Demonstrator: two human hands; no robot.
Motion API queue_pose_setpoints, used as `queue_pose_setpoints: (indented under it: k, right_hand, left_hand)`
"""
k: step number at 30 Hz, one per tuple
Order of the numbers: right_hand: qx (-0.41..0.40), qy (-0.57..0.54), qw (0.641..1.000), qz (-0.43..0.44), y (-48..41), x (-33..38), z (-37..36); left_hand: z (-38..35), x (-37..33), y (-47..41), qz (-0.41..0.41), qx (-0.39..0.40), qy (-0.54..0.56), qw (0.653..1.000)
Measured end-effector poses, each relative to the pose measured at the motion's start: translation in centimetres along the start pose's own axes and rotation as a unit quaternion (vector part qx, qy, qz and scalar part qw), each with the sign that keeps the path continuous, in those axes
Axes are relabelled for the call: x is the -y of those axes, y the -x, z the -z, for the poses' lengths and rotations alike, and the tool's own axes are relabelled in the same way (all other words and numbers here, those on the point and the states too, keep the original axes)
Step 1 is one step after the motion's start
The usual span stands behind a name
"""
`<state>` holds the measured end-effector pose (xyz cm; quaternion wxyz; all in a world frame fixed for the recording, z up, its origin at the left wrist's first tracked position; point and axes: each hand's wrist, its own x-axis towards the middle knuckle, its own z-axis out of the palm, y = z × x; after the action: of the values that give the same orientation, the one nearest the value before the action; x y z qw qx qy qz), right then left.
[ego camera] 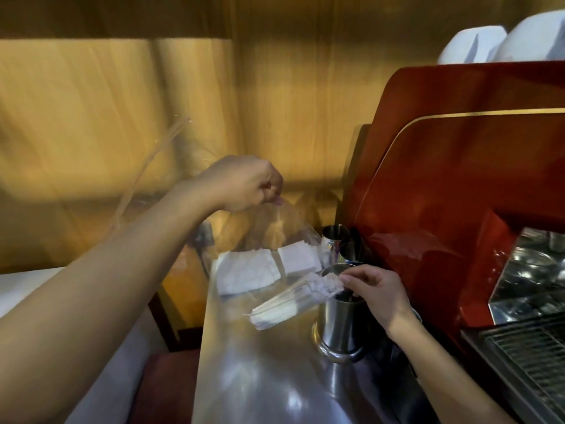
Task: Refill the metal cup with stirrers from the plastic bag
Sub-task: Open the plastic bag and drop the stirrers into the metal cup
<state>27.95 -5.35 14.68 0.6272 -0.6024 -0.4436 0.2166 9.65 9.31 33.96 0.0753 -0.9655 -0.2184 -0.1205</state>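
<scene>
Because it fills the right side, the red coffee machine (443,179) sets the limits: glossy curved panel, steel drip grate below, everything else squeezed onto the narrow worktop (260,377) beside it. That worktop is brushed metal, smooth and reflective.

Plastic bag (275,234): clear, thin, crinkled, hanging from above the worktop. Left hand (244,185) is closed into a pinch on the bag's top edge, lifted high, likely to keep the mouth up and the contents sliding toward the cup.

Folded white paper napkins (247,273) lie flat on the worktop behind the bag, soft and slightly dimpled.

Metal cup (339,322): straight-sided steel cylinder on a flared base, standing upright just beside the machine. Two smaller dark metal cups (334,235) stand behind it.

Stirrers (293,298): a bundle of thin pale wooden sticks, some in white paper wrappers, slanting with upper ends at the cup's rim. Right hand (376,292), fingers curled and partly closed, grips those upper ends over the cup's mouth, apparently feeding them in. Blur hides finer detail.
</scene>
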Motion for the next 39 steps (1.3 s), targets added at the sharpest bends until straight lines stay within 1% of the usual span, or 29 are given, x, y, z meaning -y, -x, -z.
queue_pose_setpoints:
  k: [4,8,10,12,13,16,19,22,25,28,31,33,34,37,39]
  right_hand:
    - [-0.056,-0.003,0.998,0.017,-0.1,0.6,0.4]
    - [-0.109,-0.022,0.992,0.055,-0.4,2.1,1.2]
    - [-0.103,-0.019,0.992,0.074,-0.7,2.8,1.4]
    - [-0.055,0.016,0.995,0.078,-0.7,3.2,1.3]
    - [-0.04,0.04,0.995,0.079,-0.7,3.1,1.1]
    - [-0.041,0.079,0.992,0.089,-0.8,3.0,0.9]
    - [0.006,0.137,0.986,0.095,-0.9,2.9,0.6]
    - [-0.009,0.095,0.99,0.099,-0.8,2.9,0.3]
    - [-0.008,0.08,0.993,0.082,-0.8,2.8,-0.3]
    - [0.008,0.1,0.991,0.084,-0.3,3.0,-0.9]
    - [0.052,0.134,0.985,0.09,-0.2,4.3,-1.3]
    - [0.089,0.171,0.977,0.09,-0.6,5.3,-1.9]
    - [0.107,0.191,0.972,0.089,-0.9,5.6,-2.2]
    - [0.134,0.215,0.964,0.077,-1.2,5.8,-3.8]
    - [0.131,0.21,0.967,0.064,-0.7,4.9,-4.4]
  left_hand:
    - [-0.1,0.5,0.6,0.025,0.005,0.056,0.998]
    - [-0.3,1.7,1.7,0.051,0.016,0.155,0.986]
    - [-0.8,2.3,2.5,0.063,0.021,0.212,0.975]
    - [-1.8,2.8,3.6,0.076,0.041,0.236,0.968]
    - [-2.5,3.0,4.2,0.08,0.047,0.237,0.967]
    - [-4.4,3.4,5.9,0.081,0.026,0.236,0.968]
    - [-5.6,3.7,6.9,0.089,0.046,0.228,0.969]
    - [-6.3,4.3,7.5,0.108,0.029,0.226,0.968]
    - [-7.0,4.5,8.1,0.11,0.052,0.211,0.97]
    - [-8.4,4.8,8.7,0.11,0.071,0.188,0.973]
    - [-10.0,4.5,9.3,0.122,0.104,0.186,0.969]
    - [-10.8,3.5,9.3,0.112,0.123,0.184,0.969]
    - [-11.0,2.7,9.1,0.095,0.107,0.175,0.974]
    - [-11.8,0.4,8.2,0.01,0.018,0.152,0.988]
    - [-12.3,-0.5,7.6,0.025,0.005,0.131,0.991]
